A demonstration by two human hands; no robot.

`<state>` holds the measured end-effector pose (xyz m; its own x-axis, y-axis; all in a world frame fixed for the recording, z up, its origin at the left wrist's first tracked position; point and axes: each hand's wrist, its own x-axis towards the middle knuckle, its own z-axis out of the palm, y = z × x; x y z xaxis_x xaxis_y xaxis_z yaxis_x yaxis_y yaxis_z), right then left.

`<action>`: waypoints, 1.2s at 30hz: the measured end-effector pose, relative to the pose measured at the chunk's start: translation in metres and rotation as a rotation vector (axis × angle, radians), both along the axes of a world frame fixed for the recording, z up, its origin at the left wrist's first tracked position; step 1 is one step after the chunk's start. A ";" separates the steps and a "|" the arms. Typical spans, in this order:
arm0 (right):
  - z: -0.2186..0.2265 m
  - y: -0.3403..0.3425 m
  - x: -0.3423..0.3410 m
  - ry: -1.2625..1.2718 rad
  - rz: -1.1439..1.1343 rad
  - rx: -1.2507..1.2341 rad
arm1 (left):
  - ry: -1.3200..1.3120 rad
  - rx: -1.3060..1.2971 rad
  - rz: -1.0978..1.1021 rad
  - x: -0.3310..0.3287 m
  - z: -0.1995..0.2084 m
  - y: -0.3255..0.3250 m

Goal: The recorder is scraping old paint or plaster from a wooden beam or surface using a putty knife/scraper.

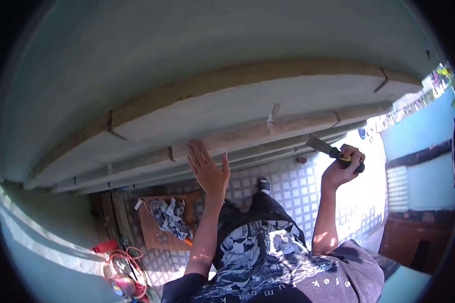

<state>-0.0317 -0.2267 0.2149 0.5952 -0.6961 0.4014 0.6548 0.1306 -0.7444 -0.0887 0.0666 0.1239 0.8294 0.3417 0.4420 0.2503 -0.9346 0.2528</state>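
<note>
My left hand (207, 169) is raised with the fingers stretched out, its fingertips against a long pale wooden batten (227, 140). In my right hand (343, 167) is a putty knife (321, 145) with a wide metal blade and a black and yellow handle. The fingers wrap round the handle, and the blade points up and left, just below the battens and apart from my left hand. Several battens run along the pale green surface (187, 45), with dark strips (115, 126) across them. A whitish patch (270, 119) shows near the middle of the second batten.
Below on the left, a brown board (149, 230) carries a crumpled patterned cloth (172, 217) and an orange-handled item (188, 241). A red cable (136, 257) lies coiled beside it. Tiled floor (298, 187) surrounds my feet; brown furniture (407, 242) stands at the right.
</note>
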 end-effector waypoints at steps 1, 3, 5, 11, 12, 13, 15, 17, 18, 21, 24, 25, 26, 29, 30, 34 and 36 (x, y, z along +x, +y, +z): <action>0.000 -0.007 -0.011 0.020 -0.039 -0.020 | 0.028 -0.017 -0.022 0.001 0.003 -0.009; -0.004 -0.026 -0.031 0.021 -0.110 -0.083 | 0.054 -0.038 -0.073 0.007 0.009 -0.030; -0.013 -0.047 -0.042 0.019 -0.120 -0.091 | 0.085 -0.064 -0.156 0.011 0.013 -0.053; -0.013 -0.106 -0.017 -0.018 -0.187 -0.193 | 0.122 -0.091 -0.238 0.039 0.010 -0.139; -0.009 -0.114 -0.008 0.007 -0.163 -0.142 | 0.116 -0.091 -0.216 0.045 0.009 -0.150; -0.007 -0.123 0.003 0.034 -0.134 -0.093 | 0.116 -0.070 -0.164 0.050 0.009 -0.162; -0.009 -0.151 0.025 -0.022 -0.059 -0.117 | 0.111 -0.060 -0.093 0.065 0.007 -0.189; -0.011 -0.177 0.043 -0.021 -0.004 -0.134 | 0.090 -0.059 -0.009 0.078 0.005 -0.214; -0.015 -0.190 0.055 -0.022 0.003 -0.143 | 0.086 -0.066 0.028 0.086 0.008 -0.227; -0.011 -0.227 0.085 -0.061 0.108 -0.172 | 0.106 -0.033 0.178 0.102 0.012 -0.266; -0.011 -0.260 0.110 -0.030 0.119 -0.199 | 0.139 -0.062 0.184 0.116 0.011 -0.304; -0.010 -0.267 0.116 -0.026 0.141 -0.198 | 0.133 -0.070 0.166 0.122 0.011 -0.316; -0.008 -0.272 0.123 -0.015 0.143 -0.182 | 0.124 -0.078 0.156 0.127 0.010 -0.329; -0.019 -0.292 0.140 -0.054 0.183 -0.217 | 0.199 -0.029 0.172 0.141 0.005 -0.366; -0.019 -0.295 0.143 -0.050 0.200 -0.206 | 0.203 -0.026 0.201 0.145 0.006 -0.379; -0.016 -0.309 0.149 -0.037 0.247 -0.261 | 0.240 0.007 0.149 0.158 0.011 -0.424; -0.025 -0.320 0.154 -0.105 0.311 -0.268 | 0.255 -0.017 0.071 0.165 0.013 -0.442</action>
<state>0.1222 -0.5471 0.1904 0.7064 -0.3524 0.6138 0.6891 0.1448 -0.7100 0.0760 -0.3759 0.1368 0.8870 0.4083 0.2159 0.3724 -0.9087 0.1886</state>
